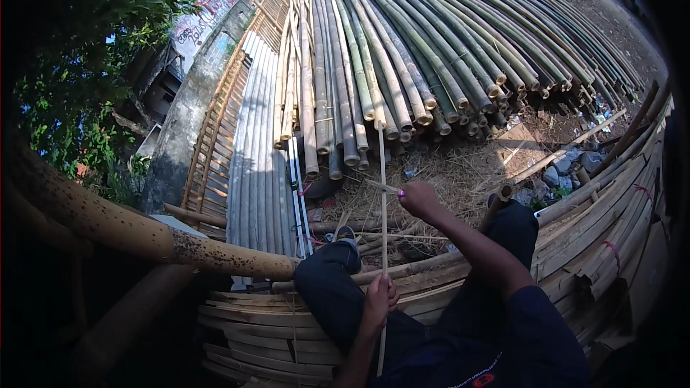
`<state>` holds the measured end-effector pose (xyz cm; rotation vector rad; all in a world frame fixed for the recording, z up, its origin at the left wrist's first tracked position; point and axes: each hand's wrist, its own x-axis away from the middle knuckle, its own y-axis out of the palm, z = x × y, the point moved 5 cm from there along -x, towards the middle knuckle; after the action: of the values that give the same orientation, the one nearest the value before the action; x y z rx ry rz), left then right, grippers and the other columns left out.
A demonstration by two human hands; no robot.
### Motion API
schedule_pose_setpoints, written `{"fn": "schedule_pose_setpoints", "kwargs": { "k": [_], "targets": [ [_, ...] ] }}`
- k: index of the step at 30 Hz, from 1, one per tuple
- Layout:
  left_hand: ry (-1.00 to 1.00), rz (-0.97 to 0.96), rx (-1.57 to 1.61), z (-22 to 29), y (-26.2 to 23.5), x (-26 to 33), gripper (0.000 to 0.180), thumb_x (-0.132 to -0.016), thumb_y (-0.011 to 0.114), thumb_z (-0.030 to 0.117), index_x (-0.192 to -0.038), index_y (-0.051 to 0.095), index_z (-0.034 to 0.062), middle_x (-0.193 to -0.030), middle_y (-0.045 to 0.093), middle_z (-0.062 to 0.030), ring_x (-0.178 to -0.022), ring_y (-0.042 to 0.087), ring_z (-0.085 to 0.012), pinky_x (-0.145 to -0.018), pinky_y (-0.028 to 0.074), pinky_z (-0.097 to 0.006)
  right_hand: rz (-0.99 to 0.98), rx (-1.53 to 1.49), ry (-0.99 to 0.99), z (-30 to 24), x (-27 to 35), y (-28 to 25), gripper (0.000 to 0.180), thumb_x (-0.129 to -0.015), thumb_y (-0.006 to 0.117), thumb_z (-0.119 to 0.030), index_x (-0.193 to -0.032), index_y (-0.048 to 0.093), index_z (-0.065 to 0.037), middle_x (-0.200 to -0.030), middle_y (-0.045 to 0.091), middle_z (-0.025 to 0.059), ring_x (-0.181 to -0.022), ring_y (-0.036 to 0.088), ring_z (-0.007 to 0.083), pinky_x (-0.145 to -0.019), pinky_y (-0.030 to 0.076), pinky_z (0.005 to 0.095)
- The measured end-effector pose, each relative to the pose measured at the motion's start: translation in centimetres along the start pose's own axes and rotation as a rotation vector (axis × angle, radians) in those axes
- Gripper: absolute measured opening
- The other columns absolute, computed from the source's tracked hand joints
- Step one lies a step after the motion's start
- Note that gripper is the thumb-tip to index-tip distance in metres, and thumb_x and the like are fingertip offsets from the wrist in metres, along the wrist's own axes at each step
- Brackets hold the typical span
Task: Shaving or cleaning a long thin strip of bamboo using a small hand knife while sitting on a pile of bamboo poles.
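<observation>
Outdoor yard (456, 162), bamboo poles (431, 50) stacked across top centre to upper right | left hand (378, 300), lower centre: fingers closed round thin bamboo strip (384, 233), which runs upright through mid-frame | right hand (420, 200), centre: fingers clenched on knife (392, 189), blade crossing strip nearer its upper end | corrugated sheets (253, 165), left of centre | split bamboo slats (575, 244), lower right

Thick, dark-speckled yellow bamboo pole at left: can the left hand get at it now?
Probably not: the left hand is closed around a thin, pale bamboo strip, and the dark-trousered left knee lies between.
</observation>
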<state>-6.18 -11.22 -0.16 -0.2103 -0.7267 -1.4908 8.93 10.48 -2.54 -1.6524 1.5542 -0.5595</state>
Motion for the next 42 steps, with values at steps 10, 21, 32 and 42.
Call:
{"fn": "schedule_pose_setpoints", "kwargs": {
  "k": [10,21,32,42],
  "targets": [
    [0.013,0.071,-0.157,0.5,-0.8,-1.3,0.024,-0.099,0.034,0.028,-0.082,0.039,0.0119,-0.056,0.028,0.005,-0.041,0.026,-0.0035,-0.035,0.019,-0.02,-0.492,0.027,-0.464,-7.9,7.0,2.2,0.024,-0.072,0.059,-0.025,-0.066,0.065,-0.002,-0.064,0.061,0.0211,-0.062,0.062,0.0383,-0.059,0.05,0.0471],
    [-0.06,-0.069,0.062,-1.2,-1.2,-1.0,0.024,-0.099,0.035,0.028,-0.082,0.039,0.0127,-0.056,0.027,0.0058,-0.04,0.022,-0.0023,-0.034,0.015,-0.02,-0.452,-0.053,-0.354,-4.9,6.8,3.2,0.031,-0.076,0.057,-0.03,-0.073,0.065,0.0,-0.066,0.061,0.0209,-0.065,0.062,0.0381,-0.061,0.05,0.0474],
    [-0.124,-0.128,0.068,-1.7,1.3,2.7,0.024,-0.099,0.034,0.028,-0.08,0.038,0.0141,-0.057,0.027,0.0048,-0.041,0.022,-0.0034,-0.035,0.015,-0.02,-0.092,-0.026,0.115,1.1,0.8,-1.8,0.026,-0.076,0.055,-0.026,-0.07,0.065,-0.003,-0.07,0.062,0.0218,-0.066,0.061,0.0399,-0.061,0.05,0.0488],
    [-0.127,-0.166,0.336,1.1,-0.2,1.7,0.026,-0.098,0.036,0.03,-0.076,0.039,0.016,-0.053,0.024,0.0069,-0.039,0.018,-0.0015,-0.033,0.012,-0.018,-0.419,-0.075,-0.428,-8.5,7.2,0.8,0.027,-0.077,0.054,-0.026,-0.068,0.062,-0.002,-0.068,0.06,0.0207,-0.067,0.059,0.0395,-0.062,0.047,0.0485]
  ]
}}
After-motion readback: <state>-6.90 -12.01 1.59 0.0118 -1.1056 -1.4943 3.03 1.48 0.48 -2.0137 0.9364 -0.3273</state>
